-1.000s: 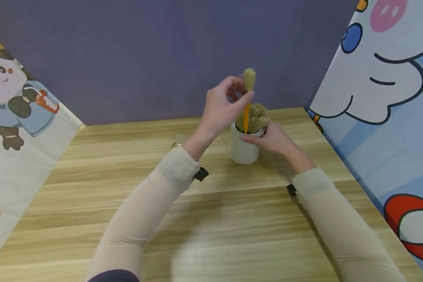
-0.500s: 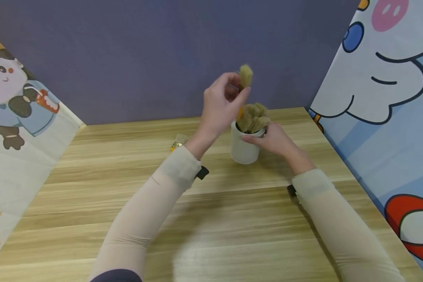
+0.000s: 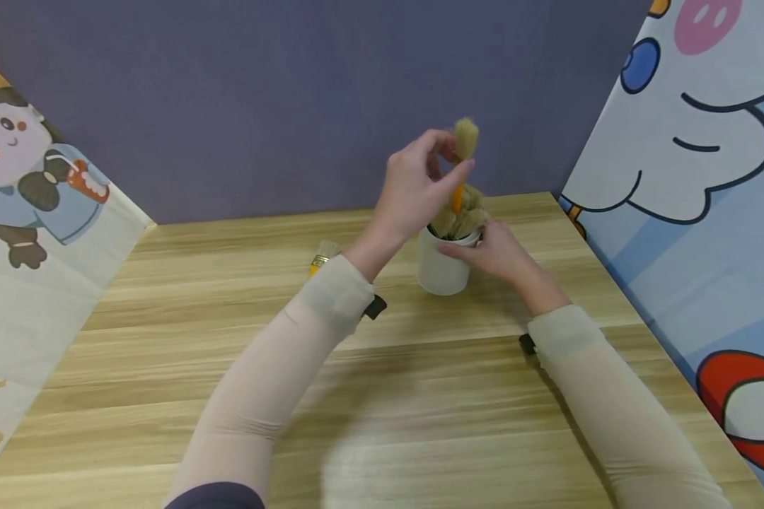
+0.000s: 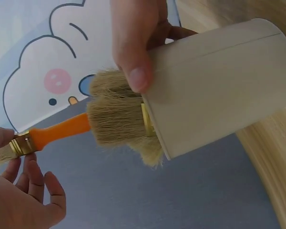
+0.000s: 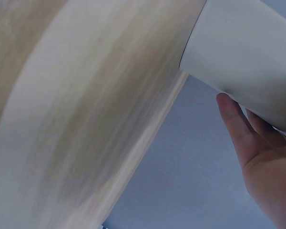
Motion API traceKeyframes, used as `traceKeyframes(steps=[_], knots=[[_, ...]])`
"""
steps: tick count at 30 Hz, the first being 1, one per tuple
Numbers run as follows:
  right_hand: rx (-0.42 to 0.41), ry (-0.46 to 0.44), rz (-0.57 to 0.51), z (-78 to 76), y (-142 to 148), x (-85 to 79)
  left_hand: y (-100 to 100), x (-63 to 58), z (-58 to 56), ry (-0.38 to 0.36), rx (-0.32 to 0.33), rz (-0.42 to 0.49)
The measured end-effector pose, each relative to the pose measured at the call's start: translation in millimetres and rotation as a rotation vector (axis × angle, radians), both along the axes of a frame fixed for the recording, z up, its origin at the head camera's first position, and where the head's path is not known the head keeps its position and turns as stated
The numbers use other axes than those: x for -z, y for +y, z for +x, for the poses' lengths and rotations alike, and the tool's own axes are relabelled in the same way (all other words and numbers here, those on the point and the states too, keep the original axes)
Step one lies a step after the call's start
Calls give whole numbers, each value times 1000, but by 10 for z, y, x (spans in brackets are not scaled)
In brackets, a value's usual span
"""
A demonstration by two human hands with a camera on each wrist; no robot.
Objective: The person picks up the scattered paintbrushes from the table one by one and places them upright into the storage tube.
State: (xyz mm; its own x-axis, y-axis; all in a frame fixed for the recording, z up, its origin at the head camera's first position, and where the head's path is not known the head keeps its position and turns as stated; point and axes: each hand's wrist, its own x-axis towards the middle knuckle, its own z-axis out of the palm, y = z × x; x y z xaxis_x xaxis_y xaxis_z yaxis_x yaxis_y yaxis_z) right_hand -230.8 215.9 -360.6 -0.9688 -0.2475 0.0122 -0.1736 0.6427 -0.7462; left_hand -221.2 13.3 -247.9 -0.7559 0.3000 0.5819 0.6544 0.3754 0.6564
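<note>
My left hand (image 3: 410, 187) pinches a flat paintbrush (image 3: 465, 138) at its metal ferrule, bristles up, above a white cylindrical cup (image 3: 442, 272). In the left wrist view the brush's orange handle (image 4: 66, 130) points toward the cup, its end hidden behind the bristles of other paintbrushes (image 4: 117, 119). These stand bristle-end up in the cup, crowded at its mouth. My right hand (image 3: 499, 254) grips the cup near the rim, thumb across the front. The right wrist view shows that hand's fingers (image 5: 233, 121) against the cup's side.
Another paintbrush (image 3: 320, 261) lies on the wooden table (image 3: 229, 283) to the left, partly hidden by my left sleeve. A dark blue-grey panel (image 3: 293, 106) rises at the back. Cartoon-printed panels stand at the left (image 3: 38, 297) and right (image 3: 668, 177).
My left hand swung slightly left, then right again with the paintbrush, whose handle now shows in front of the bristles in the cup. The right hand and cup stay in place.
</note>
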Motion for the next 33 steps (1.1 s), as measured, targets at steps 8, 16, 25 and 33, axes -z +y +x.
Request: traceKeyframes(steps=[8,16,25,33], knots=[[24,-21,14,0,-3,31,43,-11,-91,-108,-55,-112],[35,-56,4,-5,-7,17,-56,-201,-96,-108,-66,-52],[-7,3,-21,-19,29,26,-4,-241,74,29,33,-18],[-36,49,-2,-36,26,53,37,-86,182,13,67,-105]])
